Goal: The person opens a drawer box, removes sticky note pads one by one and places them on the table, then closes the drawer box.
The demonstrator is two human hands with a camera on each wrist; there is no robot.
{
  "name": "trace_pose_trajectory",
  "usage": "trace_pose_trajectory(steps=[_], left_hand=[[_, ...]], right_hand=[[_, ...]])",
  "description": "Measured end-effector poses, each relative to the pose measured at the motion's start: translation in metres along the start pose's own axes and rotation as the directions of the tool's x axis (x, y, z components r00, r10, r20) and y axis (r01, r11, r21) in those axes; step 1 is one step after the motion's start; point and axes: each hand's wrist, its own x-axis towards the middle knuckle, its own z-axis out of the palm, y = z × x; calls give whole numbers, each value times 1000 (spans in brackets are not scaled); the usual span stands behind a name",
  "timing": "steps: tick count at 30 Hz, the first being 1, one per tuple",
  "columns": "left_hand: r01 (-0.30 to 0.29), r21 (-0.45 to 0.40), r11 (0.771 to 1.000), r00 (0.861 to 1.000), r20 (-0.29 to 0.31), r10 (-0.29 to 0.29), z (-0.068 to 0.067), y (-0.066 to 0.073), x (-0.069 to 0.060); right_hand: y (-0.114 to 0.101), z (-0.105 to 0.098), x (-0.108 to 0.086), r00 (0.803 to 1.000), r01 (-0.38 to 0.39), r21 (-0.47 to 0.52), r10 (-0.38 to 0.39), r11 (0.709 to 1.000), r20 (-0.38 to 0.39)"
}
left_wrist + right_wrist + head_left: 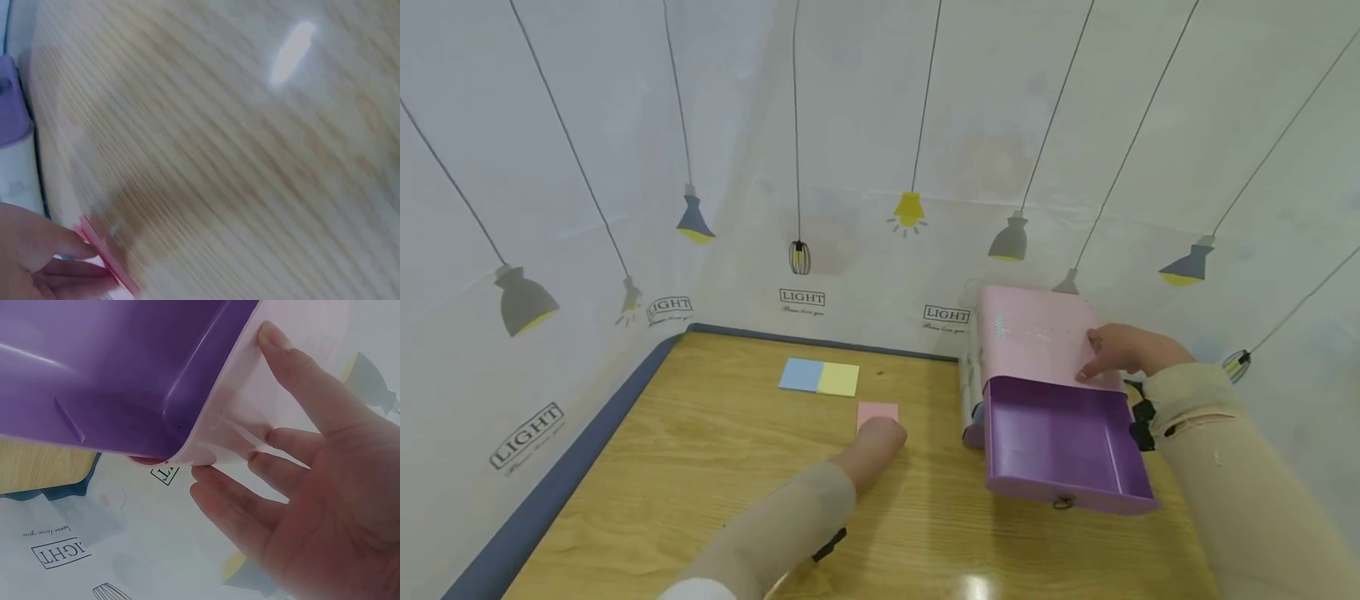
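Note:
A pink cabinet (1037, 337) stands at the right with its purple drawer (1060, 442) pulled out and nothing visible inside. My right hand (1131, 348) rests on the cabinet's right edge; in the right wrist view the thumb of that hand (337, 481) lies on the pink top and the fingers touch the side. My left hand (876, 450) pinches a pink sticky-note pad (877, 411) at the table, left of the drawer. In the left wrist view, thumb and fingers of the hand (44, 256) lie along the pad's edge (109, 256).
A blue pad (801, 375) and a yellow pad (838, 379) lie side by side farther back on the wooden table (737, 450). Behind the table hangs a pale sheet printed with lamps (865, 125). Something whitish stands against the cabinet's left side.

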Motion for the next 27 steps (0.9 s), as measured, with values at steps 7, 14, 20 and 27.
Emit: trace_pose_trajectory(steps=[7,14,20,27], left_hand=[[0,202,979,997,71,-15,0,15,-19],[18,201,980,995,92,-37,2,7,-18],[-75,175,982,995,75,63,-2,0,-17],[2,-48,999,997,76,2,-3,-8,-8]], right_hand=[[-1,-1,0,1000,11,-27,-11,1000,-12],[1,0,2,1000,12,-40,-13,999,-19],[2,1,1,1000,3,-33,-3,999,-11],[3,2,2,999,20,-56,-22,998,-35]])
